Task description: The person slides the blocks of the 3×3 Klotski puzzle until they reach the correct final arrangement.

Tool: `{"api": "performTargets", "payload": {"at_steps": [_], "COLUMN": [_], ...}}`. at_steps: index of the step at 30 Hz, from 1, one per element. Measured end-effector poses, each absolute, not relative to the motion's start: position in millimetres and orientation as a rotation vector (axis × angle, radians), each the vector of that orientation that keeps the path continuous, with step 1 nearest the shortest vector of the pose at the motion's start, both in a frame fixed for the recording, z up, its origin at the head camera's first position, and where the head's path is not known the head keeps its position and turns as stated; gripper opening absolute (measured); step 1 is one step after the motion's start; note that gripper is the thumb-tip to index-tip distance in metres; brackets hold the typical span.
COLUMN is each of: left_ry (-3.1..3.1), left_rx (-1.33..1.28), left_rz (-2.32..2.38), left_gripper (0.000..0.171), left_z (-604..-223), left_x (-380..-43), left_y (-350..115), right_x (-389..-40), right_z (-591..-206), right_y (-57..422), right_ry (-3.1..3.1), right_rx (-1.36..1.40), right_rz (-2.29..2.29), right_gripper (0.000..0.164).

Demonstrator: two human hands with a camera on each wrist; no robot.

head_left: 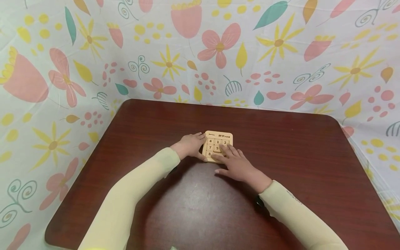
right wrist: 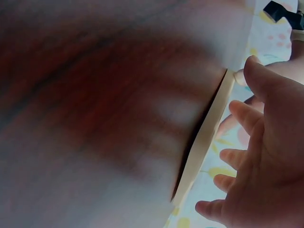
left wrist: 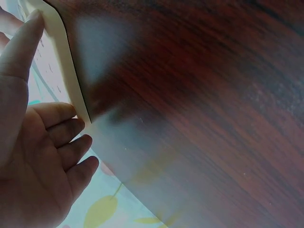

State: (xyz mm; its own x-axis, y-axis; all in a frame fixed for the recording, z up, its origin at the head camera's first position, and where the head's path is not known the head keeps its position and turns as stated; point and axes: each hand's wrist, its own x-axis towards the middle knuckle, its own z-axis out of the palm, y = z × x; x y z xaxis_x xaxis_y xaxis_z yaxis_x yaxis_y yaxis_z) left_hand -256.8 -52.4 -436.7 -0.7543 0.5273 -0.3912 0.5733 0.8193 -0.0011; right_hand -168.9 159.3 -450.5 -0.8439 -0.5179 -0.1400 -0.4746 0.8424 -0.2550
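Note:
A small light-wood number sliding puzzle (head_left: 215, 141) lies flat on the table, with numbered square tiles in a rounded frame. Tiles 4, 1, 2, 7, 5 and 8 can be read; fingers cover part of the lower right. My left hand (head_left: 189, 145) holds the frame at its left side, fingers by the upper edge and thumb at the lower corner. In the left wrist view the thumb and fingertips meet the pale frame edge (left wrist: 63, 57). Over the tiles my right hand (head_left: 238, 167) is spread, fingertips at the middle and lower rows, thumb off the board.
The dark red-brown table (head_left: 297, 156) has rounded corners and a glossy patch near the front. Behind it and at both sides hangs a white cloth (head_left: 193, 45) printed with flowers and leaves.

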Motion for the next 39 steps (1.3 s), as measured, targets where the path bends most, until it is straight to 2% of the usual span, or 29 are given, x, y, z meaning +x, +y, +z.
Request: {"api": "performTargets", "payload": {"at_steps": [39], "left_ry": [2.617], "left_rx": [0.816], "left_rz": [-0.157], "left_gripper": [0.104], "left_z": [-433.7], "left_x": [-255.8], "left_y": [-52.8], "right_x": [-168.6], "right_z": [-452.7], "right_y": [163.5], "right_ry": [2.810], "right_rx": [-0.802], "right_rz": [-0.169], "right_gripper": [0.061]}}
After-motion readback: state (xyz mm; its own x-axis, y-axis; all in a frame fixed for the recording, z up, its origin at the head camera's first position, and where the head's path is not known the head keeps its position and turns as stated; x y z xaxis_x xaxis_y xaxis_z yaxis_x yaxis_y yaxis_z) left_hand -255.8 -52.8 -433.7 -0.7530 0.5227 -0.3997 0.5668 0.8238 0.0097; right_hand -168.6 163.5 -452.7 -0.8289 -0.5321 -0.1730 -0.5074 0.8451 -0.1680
